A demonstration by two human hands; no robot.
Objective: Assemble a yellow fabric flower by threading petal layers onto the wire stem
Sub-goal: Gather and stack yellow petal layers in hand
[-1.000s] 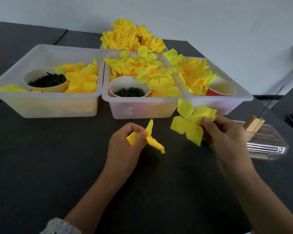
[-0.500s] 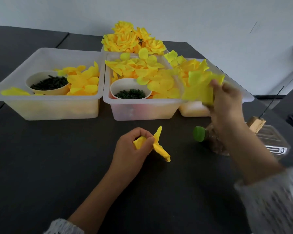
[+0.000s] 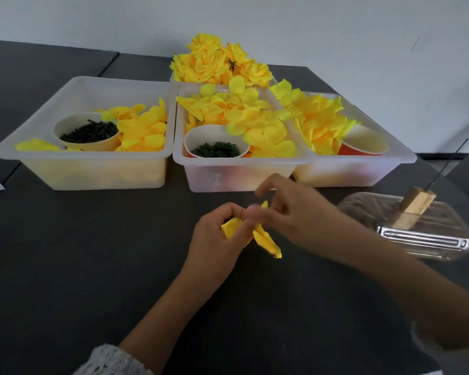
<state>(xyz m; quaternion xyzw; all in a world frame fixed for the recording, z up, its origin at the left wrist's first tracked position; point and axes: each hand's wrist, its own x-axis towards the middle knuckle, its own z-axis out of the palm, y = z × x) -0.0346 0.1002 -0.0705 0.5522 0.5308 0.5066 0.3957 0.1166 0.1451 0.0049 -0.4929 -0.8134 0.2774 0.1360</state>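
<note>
Yellow petal layer (image 3: 266, 240) slanting down-right

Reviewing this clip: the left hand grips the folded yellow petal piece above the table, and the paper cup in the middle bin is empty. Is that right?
Not quite. The head view shows the paper cup in the middle bin holding small dark green pieces, not empty. The rest stands: the left hand grips the folded yellow petal piece above the table.
</note>
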